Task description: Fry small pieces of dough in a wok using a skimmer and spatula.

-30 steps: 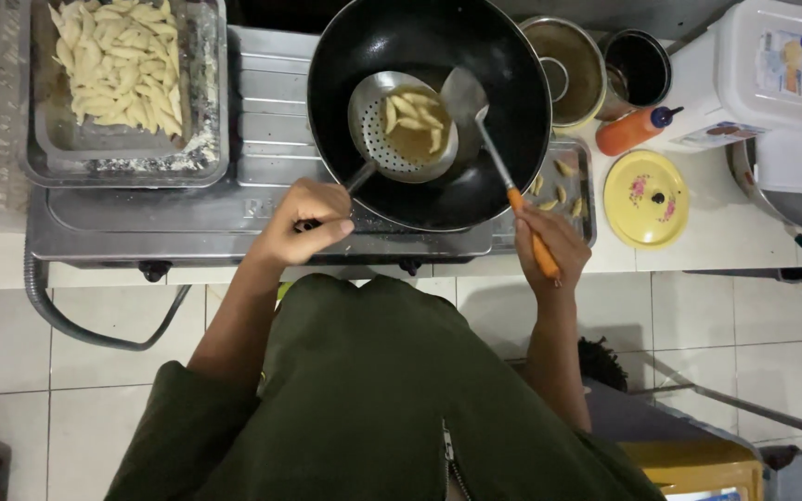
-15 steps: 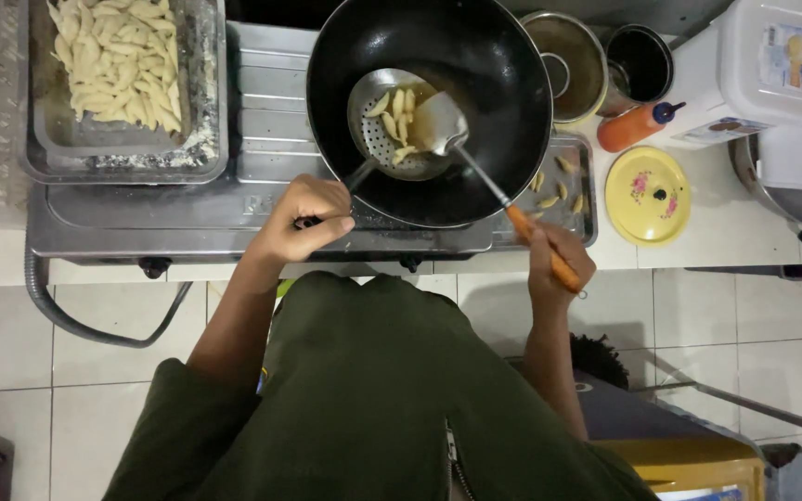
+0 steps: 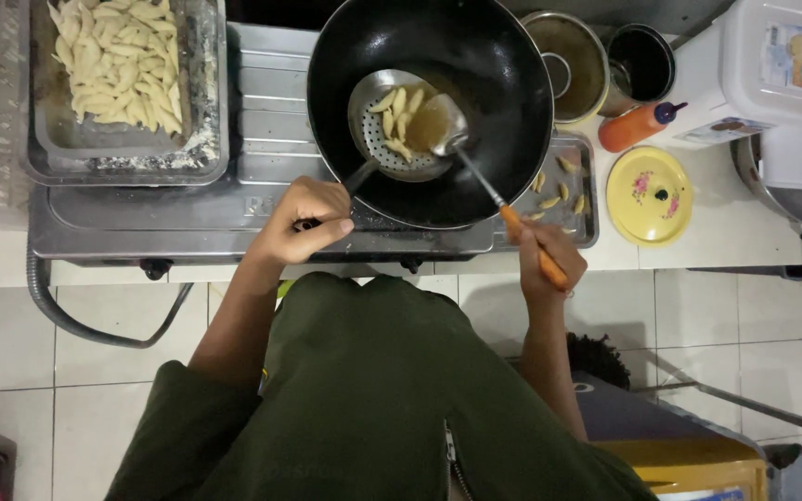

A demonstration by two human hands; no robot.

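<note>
Standing over stove (image 3: 187, 218), person works black wok (image 3: 438, 102). Tray (image 3: 122, 88) of pale dough pieces sits left. Left hand (image 3: 301, 221) clenched on strainer (image 3: 399, 125) handle, strainer holding pieces inside wok. Right hand (image 3: 549, 258) grasping orange-handled spatula (image 3: 461, 153), blade touching strainer.
</note>
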